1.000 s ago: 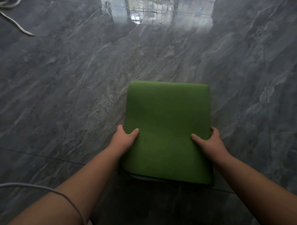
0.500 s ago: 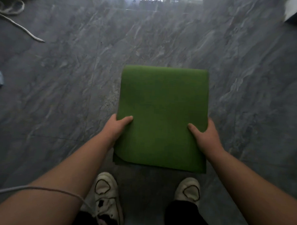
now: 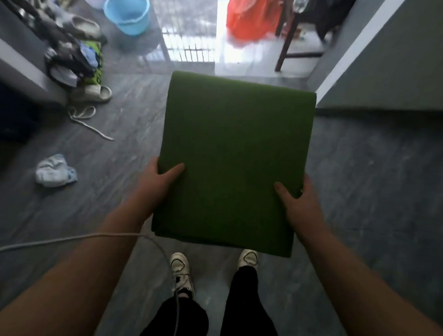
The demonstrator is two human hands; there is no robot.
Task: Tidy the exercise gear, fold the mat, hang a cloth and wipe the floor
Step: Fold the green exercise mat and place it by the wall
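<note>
Standing over both feet, left hand (image 3: 157,180) and right hand (image 3: 296,203) each clamp a near side edge of the folded green mat (image 3: 234,158), held flat off the floor, long axis running away toward the doorway, crumpled cloth (image 3: 55,170) lying left, blue bucket (image 3: 127,9) farthest.

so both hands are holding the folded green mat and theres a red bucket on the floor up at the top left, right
Not quite: the bucket is light blue, not red. The head view shows it at the top left, and both the left hand and right hand do hold the folded green mat.
</note>
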